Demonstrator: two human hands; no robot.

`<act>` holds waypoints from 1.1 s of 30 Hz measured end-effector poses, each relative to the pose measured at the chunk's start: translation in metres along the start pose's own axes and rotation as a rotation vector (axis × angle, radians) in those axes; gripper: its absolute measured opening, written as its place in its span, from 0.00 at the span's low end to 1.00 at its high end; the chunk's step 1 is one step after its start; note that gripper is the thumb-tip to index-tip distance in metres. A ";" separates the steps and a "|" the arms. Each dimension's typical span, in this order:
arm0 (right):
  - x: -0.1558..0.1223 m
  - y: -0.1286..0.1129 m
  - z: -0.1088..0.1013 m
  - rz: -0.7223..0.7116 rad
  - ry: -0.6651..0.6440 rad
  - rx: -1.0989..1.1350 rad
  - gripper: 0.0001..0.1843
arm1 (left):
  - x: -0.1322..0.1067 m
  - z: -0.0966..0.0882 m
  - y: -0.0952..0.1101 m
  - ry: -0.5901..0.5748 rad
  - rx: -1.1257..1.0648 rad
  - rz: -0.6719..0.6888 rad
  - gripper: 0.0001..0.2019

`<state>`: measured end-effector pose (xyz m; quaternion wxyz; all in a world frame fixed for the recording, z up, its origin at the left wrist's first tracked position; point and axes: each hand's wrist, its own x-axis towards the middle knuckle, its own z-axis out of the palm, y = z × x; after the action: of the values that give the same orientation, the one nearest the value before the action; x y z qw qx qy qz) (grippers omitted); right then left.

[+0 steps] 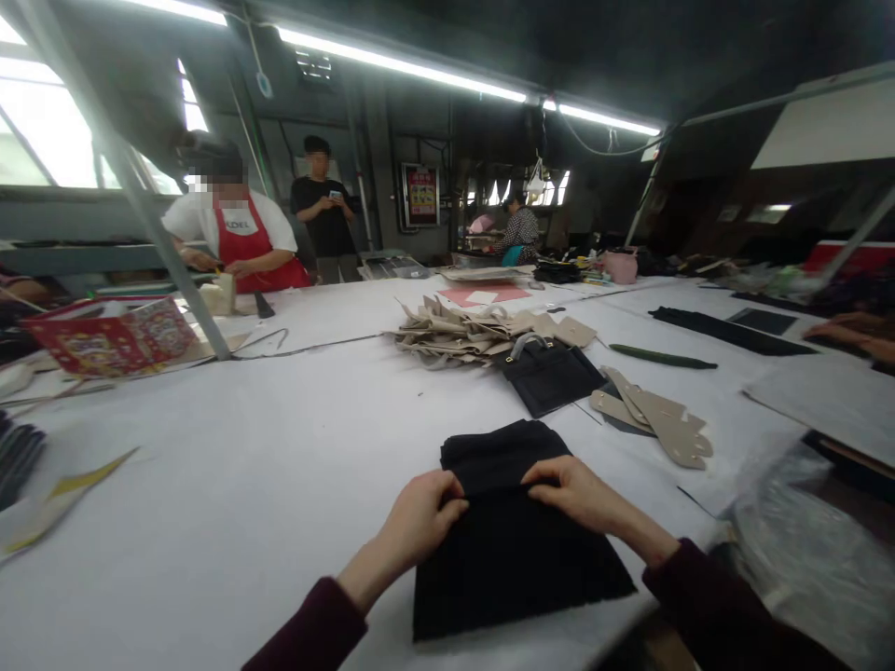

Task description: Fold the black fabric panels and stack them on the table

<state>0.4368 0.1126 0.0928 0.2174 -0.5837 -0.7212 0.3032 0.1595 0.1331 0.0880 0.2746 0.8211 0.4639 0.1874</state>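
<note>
A black piece of fabric (517, 559) lies before me near the table's front edge, its upper part folded or layered. My left hand (426, 517) pinches its left side at the fold between thumb and fingers. On the right side of the same fold, my right hand (577, 489) grips the fabric in a similar pinch. Just beyond the fabric is a black bag (552, 377) with a grey handle. Beige cut pieces (654, 419) with small metal studs lie to the right of that bag.
A heap of beige pieces (468, 331) sits behind the bag on the white table (244, 485). A long green object (663, 357) lies at right. A red patterned box (112, 335) stands at left beside a metal pole (168, 242). Clear plastic (811, 559) hangs at lower right. Several people are around.
</note>
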 end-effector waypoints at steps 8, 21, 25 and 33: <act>0.074 0.063 -0.009 0.029 0.288 -0.439 0.16 | 0.114 0.051 -0.007 0.117 0.250 -0.030 0.02; 0.058 0.090 0.049 0.014 0.551 -0.613 0.23 | 0.163 0.075 0.001 -0.168 0.421 0.010 0.34; 0.065 0.098 0.057 0.024 0.564 -0.628 0.23 | 0.166 0.092 -0.006 -0.199 0.463 0.005 0.31; 0.039 0.085 0.060 0.054 0.657 -0.531 0.27 | 0.199 0.077 -0.022 -0.305 0.434 -0.103 0.35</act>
<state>0.4484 0.1506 -0.0109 0.2699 -0.7039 -0.6510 -0.0895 0.2877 0.2932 0.0246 0.1684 0.8547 0.4877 -0.0567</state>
